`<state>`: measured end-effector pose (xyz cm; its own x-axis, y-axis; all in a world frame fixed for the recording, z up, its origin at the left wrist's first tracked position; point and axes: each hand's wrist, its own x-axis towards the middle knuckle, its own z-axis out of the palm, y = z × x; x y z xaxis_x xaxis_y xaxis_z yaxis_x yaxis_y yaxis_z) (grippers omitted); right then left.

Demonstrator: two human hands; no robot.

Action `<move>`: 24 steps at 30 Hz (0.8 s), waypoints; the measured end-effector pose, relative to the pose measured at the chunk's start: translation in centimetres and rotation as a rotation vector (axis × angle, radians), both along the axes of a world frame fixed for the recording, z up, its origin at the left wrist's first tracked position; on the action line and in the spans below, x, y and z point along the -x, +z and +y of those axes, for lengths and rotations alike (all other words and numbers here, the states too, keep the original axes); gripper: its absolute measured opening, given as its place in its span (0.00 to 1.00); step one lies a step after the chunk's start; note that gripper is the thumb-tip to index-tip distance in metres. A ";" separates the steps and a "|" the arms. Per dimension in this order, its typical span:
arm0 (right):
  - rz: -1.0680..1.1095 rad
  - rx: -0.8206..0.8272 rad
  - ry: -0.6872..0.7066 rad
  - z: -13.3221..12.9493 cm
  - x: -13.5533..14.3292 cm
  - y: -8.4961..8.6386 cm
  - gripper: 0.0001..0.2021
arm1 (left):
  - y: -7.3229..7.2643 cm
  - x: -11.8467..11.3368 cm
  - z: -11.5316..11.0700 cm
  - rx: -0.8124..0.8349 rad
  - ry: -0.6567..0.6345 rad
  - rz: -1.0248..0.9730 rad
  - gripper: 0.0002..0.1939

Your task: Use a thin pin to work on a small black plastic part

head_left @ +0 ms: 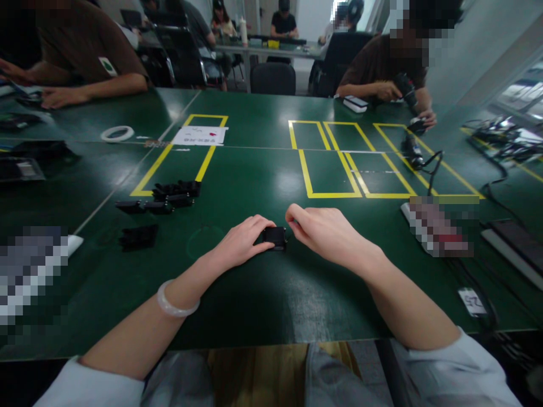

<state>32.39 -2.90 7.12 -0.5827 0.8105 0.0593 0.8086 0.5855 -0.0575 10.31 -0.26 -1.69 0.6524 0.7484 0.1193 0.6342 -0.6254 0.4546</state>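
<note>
Pale sleeves (93, 384) fill the lower left and lower right corners of the frame, and a light bracelet (175, 310) rings the left forearm (139, 339). Left of centre on the green table (246, 311) lie a lone black part (138, 237) and, just above it, a cluster of black parts (158, 207); a roll of tape (114, 139) and a sheet of paper (201, 135) lie farther up. At mid-frame the left hand (241, 244) pinches a small black block (275, 238) between thumb and fingers; whether it touches the tabletop, I cannot tell. Just right of it, the right hand (326, 227) is curled, thumb and forefinger drawn together near the block's right end; whether they grip something small is hidden. The step in hand looks like close fingertip work at that end, with the left hand steadying. The next move seems to call for a firm left pinch and fine, well-aligned right fingertips. Toward the upper right, past yellow tape outlines (335, 195), a co-worker (377, 59) holds a dark power tool (406, 89).
</note>
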 end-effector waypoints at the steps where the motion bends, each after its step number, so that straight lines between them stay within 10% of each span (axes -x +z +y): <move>1: 0.017 0.000 0.009 0.0 0.0 0.0 0.09 | 0.0 0.0 0.0 0.001 0.001 0.002 0.16; 24: -0.037 -0.025 -0.054 0.1 0.2 -0.1 0.13 | -0.2 0.1 0.1 0.003 0.002 -0.010 0.17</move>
